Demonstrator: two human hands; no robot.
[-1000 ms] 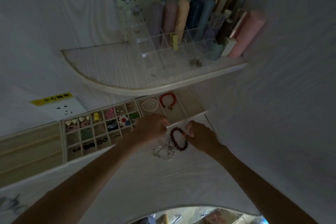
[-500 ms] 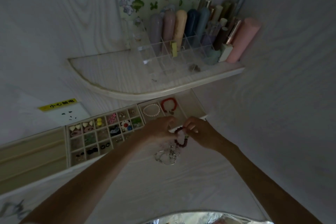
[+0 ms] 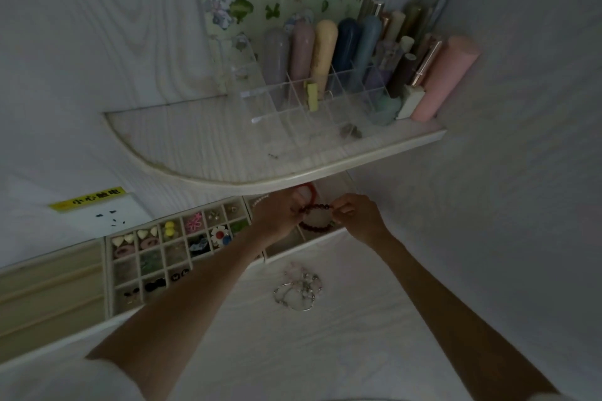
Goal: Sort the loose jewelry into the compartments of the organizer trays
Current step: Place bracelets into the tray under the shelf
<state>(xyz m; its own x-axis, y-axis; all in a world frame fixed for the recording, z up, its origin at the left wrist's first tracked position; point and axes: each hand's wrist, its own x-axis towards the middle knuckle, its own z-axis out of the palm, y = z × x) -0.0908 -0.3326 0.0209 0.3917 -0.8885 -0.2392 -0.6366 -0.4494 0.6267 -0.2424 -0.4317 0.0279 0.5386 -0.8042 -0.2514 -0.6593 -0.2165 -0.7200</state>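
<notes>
A dark red beaded bracelet (image 3: 315, 217) is stretched between my two hands above the right-hand organizer tray (image 3: 303, 246). My left hand (image 3: 277, 216) pinches its left end and my right hand (image 3: 356, 216) pinches its right end. Behind my left hand a red bracelet (image 3: 309, 189) and a pearl bracelet (image 3: 259, 200) lie in that tray, partly hidden. A tangle of silver bracelets (image 3: 298, 290) lies loose on the white tabletop in front of the tray. The small-compartment tray (image 3: 169, 252) to the left holds earrings and charms.
A curved shelf (image 3: 260, 153) overhangs the trays and carries a clear makeup organizer (image 3: 325, 88) with tubes and lipsticks. A ring-slot tray (image 3: 49, 290) sits far left. A wall socket with a yellow label (image 3: 88, 202) is behind the trays. A wall closes the right side.
Both hands lifted the dark red bracelet off the tabletop and carried it away from me, over the right-hand tray. The silver tangle stayed where it was.
</notes>
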